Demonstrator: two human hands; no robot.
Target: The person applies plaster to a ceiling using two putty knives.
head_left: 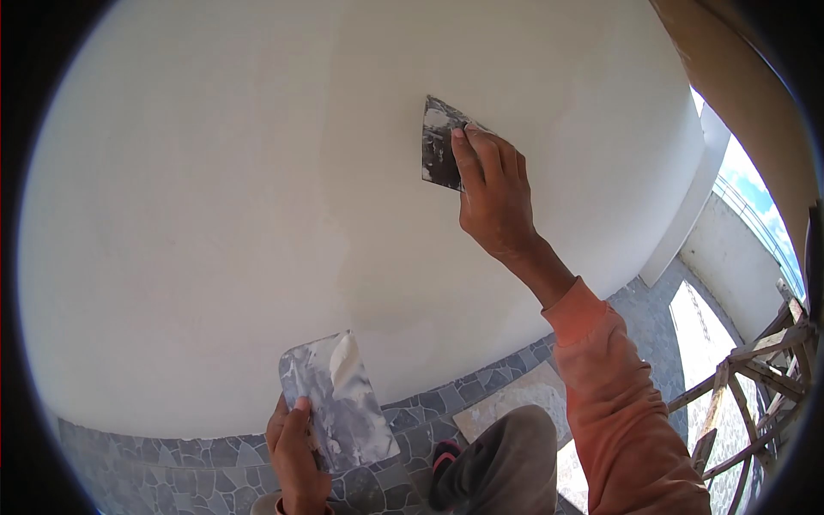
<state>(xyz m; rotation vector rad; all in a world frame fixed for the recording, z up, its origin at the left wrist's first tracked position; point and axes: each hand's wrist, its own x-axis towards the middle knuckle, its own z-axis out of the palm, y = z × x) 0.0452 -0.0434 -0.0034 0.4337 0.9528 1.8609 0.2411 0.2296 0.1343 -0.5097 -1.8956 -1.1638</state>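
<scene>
My right hand (pixel 498 189) grips a dark putty knife (pixel 440 146) with a wide blade, smeared with white putty. Its blade lies against the pale wall (pixel 215 215), in the upper middle of the head view. Lower down, my left hand (pixel 296 451) holds a flat grey plate (pixel 339 399), tilted, with the thumb over its face. White putty (pixel 346 359) sits in a thick streak near the plate's upper edge. A darker, damp-looking patch (pixel 386 240) covers the wall around and below the putty knife.
Grey stone paving (pixel 223 472) runs along the wall's foot. My bent knee (pixel 515 446) is at the bottom, beside a stained light board (pixel 515 399) on the floor. A wooden trestle-like frame (pixel 747 386) stands at the right, before a low wall (pixel 730 257).
</scene>
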